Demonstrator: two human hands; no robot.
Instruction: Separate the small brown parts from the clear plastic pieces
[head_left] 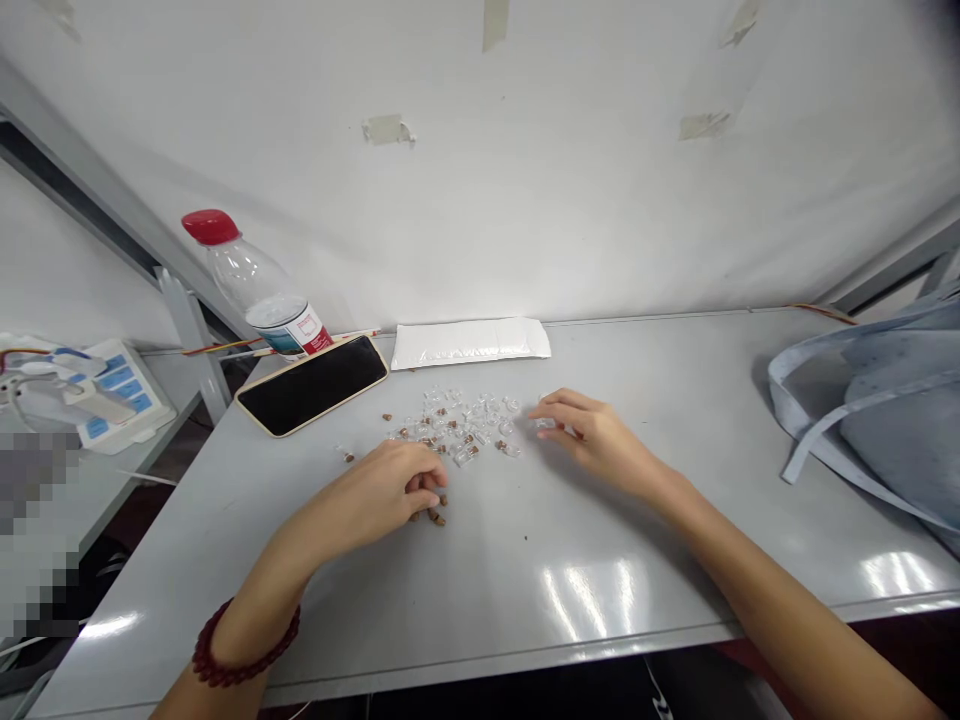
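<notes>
Small clear glass bottles [465, 455] lie in a loose heap mid-table, several with brown corks in their necks. My right hand [589, 430] is at the heap's right edge, thumb and fingers closed around a small clear bottle [541, 424] that is partly hidden. In front of the heap, my left hand [394, 490] rests low with fingers curled and the thumb drawn in; whatever they hold is hidden. Several loose corks [436, 517] lie just under and beside its fingertips. Another cork [387, 417] sits apart at the heap's left.
Behind the heap, a white padded packet [471, 343] lies against the wall. A phone [315, 387] leans by a red-capped plastic bottle [262, 290] at the left. Further left is a power strip [124, 395] with cables. A grey-blue fabric bag [892, 420] occupies the right side.
</notes>
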